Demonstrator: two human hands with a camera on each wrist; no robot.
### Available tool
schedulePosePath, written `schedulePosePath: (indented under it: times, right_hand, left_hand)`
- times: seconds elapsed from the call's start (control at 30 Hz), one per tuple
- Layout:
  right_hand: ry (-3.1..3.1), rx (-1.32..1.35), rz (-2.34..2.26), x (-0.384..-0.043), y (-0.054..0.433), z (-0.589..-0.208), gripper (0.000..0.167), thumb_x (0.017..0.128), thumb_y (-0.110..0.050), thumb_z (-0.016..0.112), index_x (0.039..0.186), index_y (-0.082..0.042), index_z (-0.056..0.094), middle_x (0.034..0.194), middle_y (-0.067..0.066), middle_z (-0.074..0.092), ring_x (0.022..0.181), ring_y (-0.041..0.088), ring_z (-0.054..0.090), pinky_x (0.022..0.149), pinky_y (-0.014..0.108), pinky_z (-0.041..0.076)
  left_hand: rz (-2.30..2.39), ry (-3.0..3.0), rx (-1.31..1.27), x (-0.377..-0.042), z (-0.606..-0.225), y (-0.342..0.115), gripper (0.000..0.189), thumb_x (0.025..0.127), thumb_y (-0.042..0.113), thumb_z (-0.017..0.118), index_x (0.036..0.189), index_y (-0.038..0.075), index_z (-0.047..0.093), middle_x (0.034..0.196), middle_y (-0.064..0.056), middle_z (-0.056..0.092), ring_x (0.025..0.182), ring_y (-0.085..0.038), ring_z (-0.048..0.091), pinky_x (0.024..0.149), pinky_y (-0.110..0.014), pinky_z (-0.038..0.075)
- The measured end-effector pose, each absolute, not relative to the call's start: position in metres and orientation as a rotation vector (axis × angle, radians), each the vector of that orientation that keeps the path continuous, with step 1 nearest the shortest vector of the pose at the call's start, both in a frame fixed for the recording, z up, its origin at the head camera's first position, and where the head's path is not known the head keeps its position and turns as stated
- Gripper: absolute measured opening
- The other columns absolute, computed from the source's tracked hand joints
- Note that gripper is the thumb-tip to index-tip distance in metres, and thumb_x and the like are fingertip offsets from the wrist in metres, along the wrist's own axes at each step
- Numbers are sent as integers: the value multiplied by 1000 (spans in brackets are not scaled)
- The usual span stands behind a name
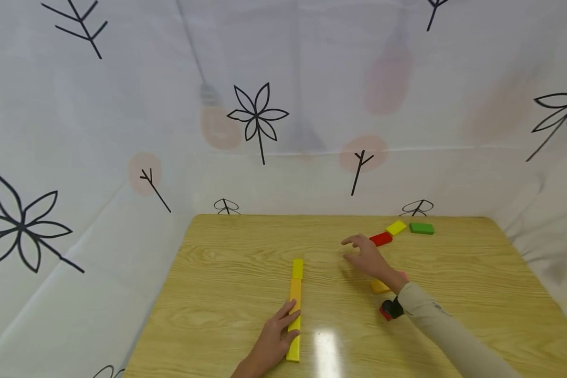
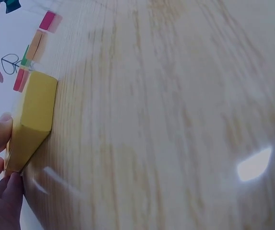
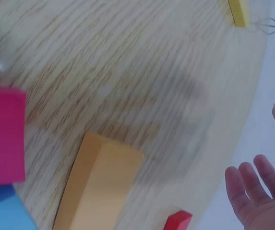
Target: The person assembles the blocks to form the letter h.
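A straight row of flat blocks stands end to end: a short yellow block (image 1: 297,269) at the far end, an orange block (image 1: 295,289) behind the fingers, and a yellow block (image 1: 293,350) nearest me. My left hand (image 1: 275,336) rests on this row from the left, its fingertips lying across it. Up close, the left wrist view has the thumb and fingers touching a yellow block (image 2: 39,105). My right hand (image 1: 366,258) hovers over the table, fingers and thumb apart, holding nothing. A red block (image 1: 381,239) lies just beyond it.
Further back are a yellow block (image 1: 396,227) and a green block (image 1: 422,228). Under my right forearm an orange block (image 1: 379,286) partly shows; the right wrist view has pink (image 3: 3,136) and blue (image 3: 5,211) blocks beside it. A patterned white cloth (image 1: 312,184) surrounds the wooden table (image 1: 208,294).
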State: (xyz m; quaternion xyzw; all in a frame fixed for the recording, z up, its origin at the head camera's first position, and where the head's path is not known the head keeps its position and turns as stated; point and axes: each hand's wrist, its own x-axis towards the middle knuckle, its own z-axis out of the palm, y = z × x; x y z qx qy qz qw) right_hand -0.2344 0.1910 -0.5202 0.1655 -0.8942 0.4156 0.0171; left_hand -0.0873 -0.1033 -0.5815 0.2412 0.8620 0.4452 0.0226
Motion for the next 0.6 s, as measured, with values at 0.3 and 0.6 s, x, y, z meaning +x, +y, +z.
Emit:
schedulePosePath:
  times: [0.3,0.6]
  right_hand:
    - [-2752,459,1255,-235,209,-519,32,85,-4,69,114,5,62,120,27,50,103,47,51,83,57,48]
    - [-2789,361,1209,-242,232,-520,44,85,-13,70,123,6,55,123,30,43,110,48,45,91,60,40]
  left_hand:
    - [1373,2670,745,-88,-582,-107,45,90,11,64,132,0,53,148,-14,36,134,-37,32,101,-41,38]
    - [1398,2663,810,-90,-582,-106,43,94,17,58,131,-4,52,146,-19,36,133,-40,32,100,-42,40]
